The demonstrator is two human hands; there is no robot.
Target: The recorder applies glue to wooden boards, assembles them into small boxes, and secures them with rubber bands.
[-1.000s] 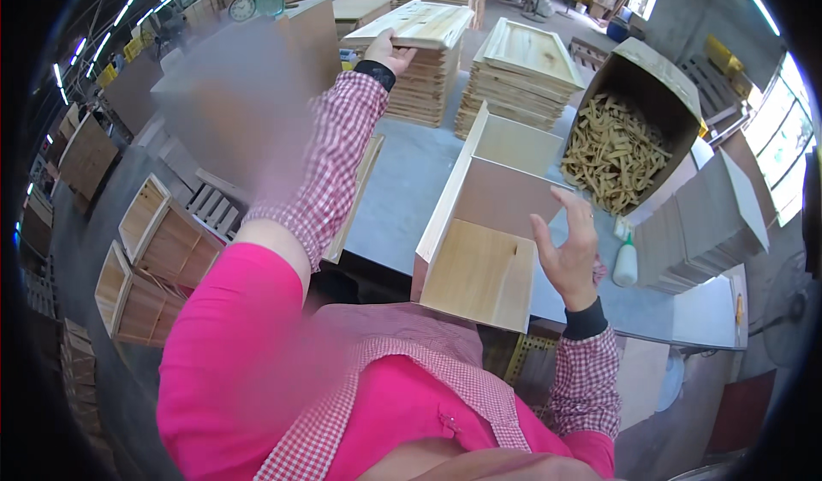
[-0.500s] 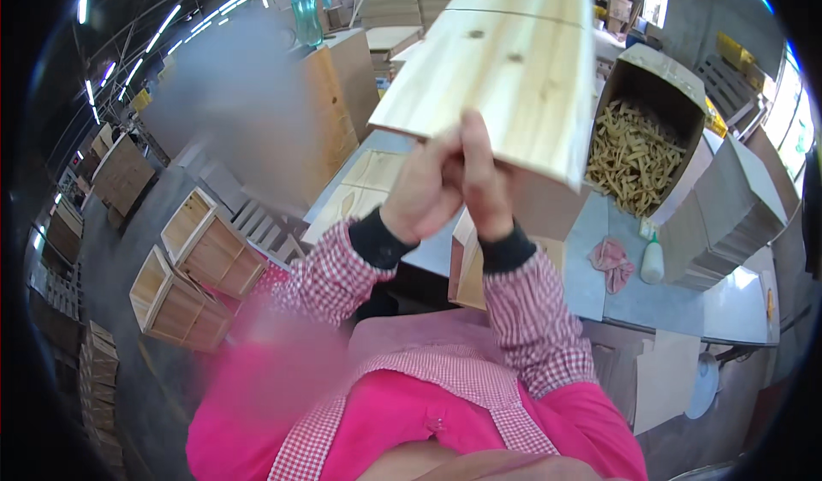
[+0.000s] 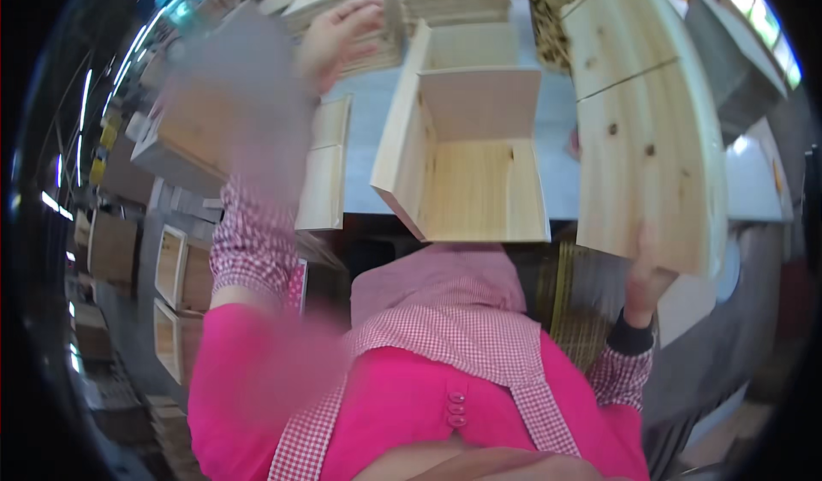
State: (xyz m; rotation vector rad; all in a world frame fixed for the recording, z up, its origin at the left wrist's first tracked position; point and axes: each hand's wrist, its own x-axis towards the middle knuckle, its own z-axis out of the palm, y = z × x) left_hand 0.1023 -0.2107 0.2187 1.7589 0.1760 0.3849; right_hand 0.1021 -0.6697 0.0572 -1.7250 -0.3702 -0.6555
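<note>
An open wooden box (image 3: 488, 190), with a bottom, a left side and an upright cross panel, stands at the middle of the table's front edge. To its right, my right hand (image 3: 646, 284) grips the lower edge of a two-piece pale wooden panel (image 3: 638, 130), thumb on its face; the other fingers are hidden behind it. My left hand (image 3: 342, 40) reaches out at the far left beside stacked boards (image 3: 381, 18). Its fingers are stretched and apart, holding nothing I can see. A narrow flat board (image 3: 325, 173) lies left of the box.
Behind the panel stands a carton of wood strips (image 3: 552, 10). A pink cloth (image 3: 574, 144) peeks out beside the panel. Grey sheets (image 3: 732, 61) are stacked at the far right. Wooden boxes (image 3: 181, 267) sit low on the left. A grey blur covers part of the left side.
The panel has swung from in front of me to the right in my right hand. My left hand has parted from it and moved far left. The view has shifted, exposing the open box.
</note>
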